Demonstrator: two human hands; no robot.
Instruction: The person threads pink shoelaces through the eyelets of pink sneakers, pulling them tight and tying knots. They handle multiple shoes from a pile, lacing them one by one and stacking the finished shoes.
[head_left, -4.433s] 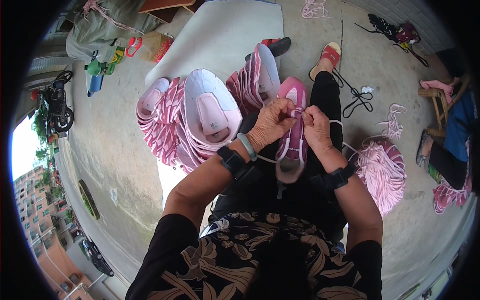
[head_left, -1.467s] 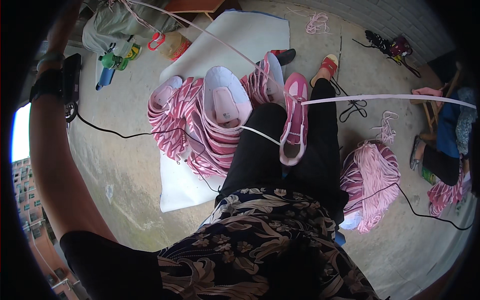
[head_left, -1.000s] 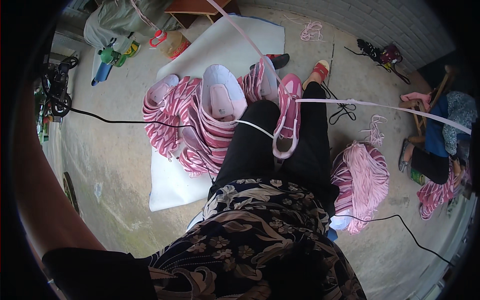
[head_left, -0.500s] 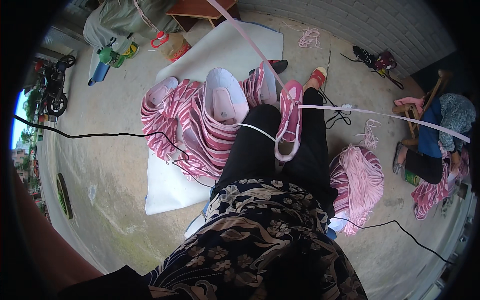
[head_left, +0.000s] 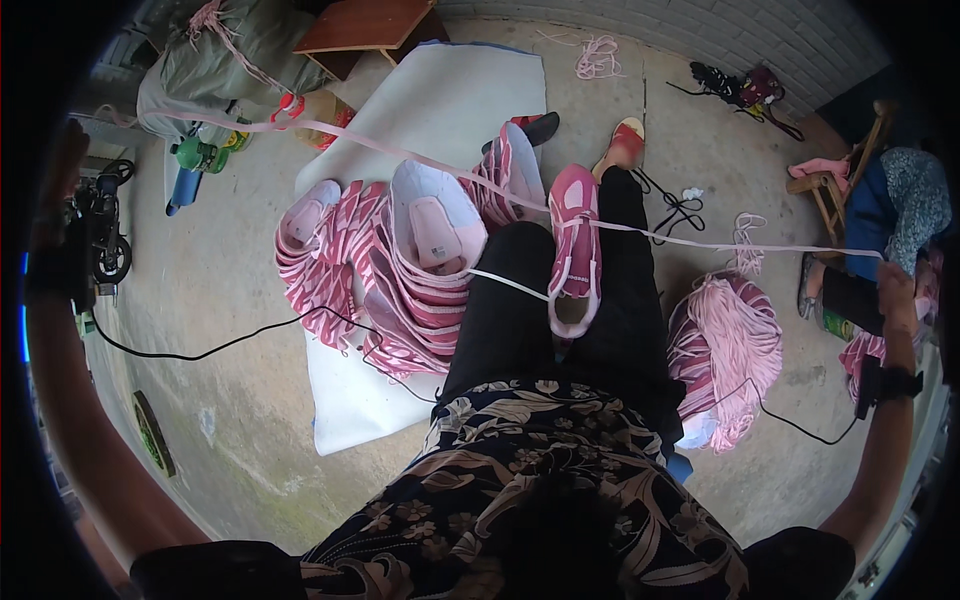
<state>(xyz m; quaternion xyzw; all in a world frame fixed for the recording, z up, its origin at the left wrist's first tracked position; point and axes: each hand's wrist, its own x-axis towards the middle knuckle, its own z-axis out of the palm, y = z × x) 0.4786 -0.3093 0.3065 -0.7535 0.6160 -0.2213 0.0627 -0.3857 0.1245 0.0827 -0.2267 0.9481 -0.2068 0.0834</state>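
A pink shoe upper (head_left: 574, 190) lies between my black-trousered knees, its toe pointing away from me. A pale pink shoelace (head_left: 700, 242) passes through it near the toe, and its two ends stretch out to either side. At the far right, my right hand (head_left: 897, 298) is closed in a fist round one end. My left hand (head_left: 66, 165) is raised at the dark left rim, where the other end runs up to it; its fingers show poorly. A white cord (head_left: 508, 283) runs from the upper toward the stacked uppers beside my left thigh.
Several nested pink-and-white uppers (head_left: 425, 300) rest on a white sheet (head_left: 470, 85) to my left. A bundle of pink laces (head_left: 735, 340) sits right of my leg. Another person (head_left: 915, 200) sits at the far right. Black cables (head_left: 200, 355) run from both wrists.
Both arms have swung outward and into view. The lace end that rose upward now stretches left across the uppers; the right one is drawn out straighter.
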